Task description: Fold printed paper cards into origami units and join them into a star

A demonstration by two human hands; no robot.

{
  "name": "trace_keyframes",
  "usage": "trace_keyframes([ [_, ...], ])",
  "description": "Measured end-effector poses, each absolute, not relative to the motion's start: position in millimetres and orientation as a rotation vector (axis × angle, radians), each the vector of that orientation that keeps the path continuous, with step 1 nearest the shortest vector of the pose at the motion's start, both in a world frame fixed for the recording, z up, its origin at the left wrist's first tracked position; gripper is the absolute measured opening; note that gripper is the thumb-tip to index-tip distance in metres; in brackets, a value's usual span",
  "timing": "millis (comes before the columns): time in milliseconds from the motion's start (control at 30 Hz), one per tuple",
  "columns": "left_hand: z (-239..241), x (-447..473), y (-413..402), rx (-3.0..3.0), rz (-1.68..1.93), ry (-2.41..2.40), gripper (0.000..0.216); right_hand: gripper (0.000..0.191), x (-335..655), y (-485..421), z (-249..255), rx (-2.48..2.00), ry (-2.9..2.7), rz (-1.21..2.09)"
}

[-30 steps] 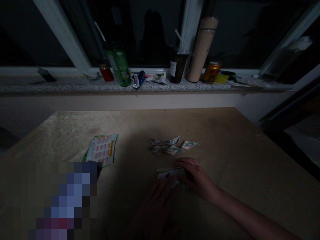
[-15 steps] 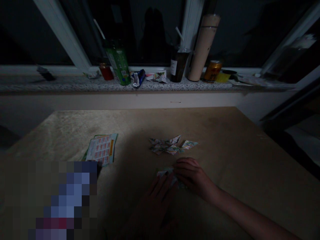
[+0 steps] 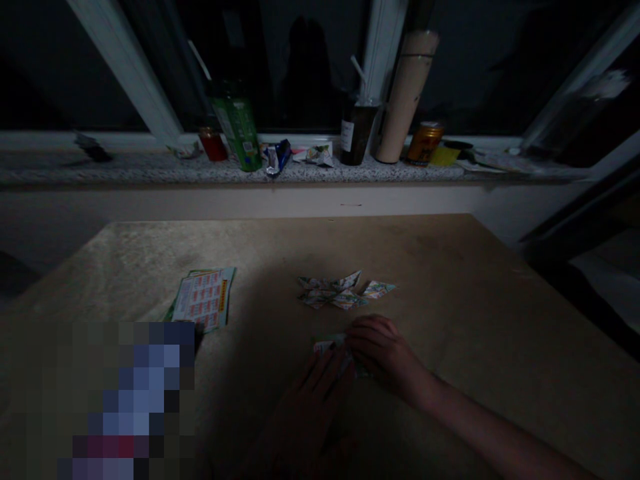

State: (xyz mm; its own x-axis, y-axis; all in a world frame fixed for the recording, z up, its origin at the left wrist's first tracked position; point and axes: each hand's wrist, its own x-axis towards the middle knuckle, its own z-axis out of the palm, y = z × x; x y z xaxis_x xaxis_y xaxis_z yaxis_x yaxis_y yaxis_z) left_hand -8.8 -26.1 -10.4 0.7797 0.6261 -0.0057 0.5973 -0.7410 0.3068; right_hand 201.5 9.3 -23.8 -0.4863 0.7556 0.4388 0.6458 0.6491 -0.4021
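Observation:
In dim light, a printed sheet of paper (image 3: 330,345) lies near the front of the table, mostly covered by my hands. My left hand (image 3: 317,387) rests flat on it, fingers stretched and slightly apart. From the right, my right hand (image 3: 377,343) bends over the paper's right side, fingers close together and gripping it; its fingertips and thumb are hidden. Just beyond my hands sit several folded paper pieces (image 3: 333,298) with pointed ends. One folded piece (image 3: 379,289) stands a little apart on their right.
To the left lies a stack of printed sheets (image 3: 203,298) on the table (image 3: 440,267). A blurred-out patch (image 3: 135,400) covers the lower left. Along the windowsill (image 3: 305,175) stand a green bottle (image 3: 240,130), a dark cup with straw (image 3: 357,133), a tall beige flask (image 3: 405,100) and an orange can (image 3: 425,143).
My right hand has shifted very slightly left over the paper. My left hand stays in place, and the folded pieces have not moved.

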Motion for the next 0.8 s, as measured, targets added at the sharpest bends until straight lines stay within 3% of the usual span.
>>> trace_keyframes([
  [800, -8.4, -7.6, -26.5, 2.624, 0.089, 0.954, 0.083, 0.023, 200.7, 8.7, -25.7, -1.059, -2.290, 0.193],
])
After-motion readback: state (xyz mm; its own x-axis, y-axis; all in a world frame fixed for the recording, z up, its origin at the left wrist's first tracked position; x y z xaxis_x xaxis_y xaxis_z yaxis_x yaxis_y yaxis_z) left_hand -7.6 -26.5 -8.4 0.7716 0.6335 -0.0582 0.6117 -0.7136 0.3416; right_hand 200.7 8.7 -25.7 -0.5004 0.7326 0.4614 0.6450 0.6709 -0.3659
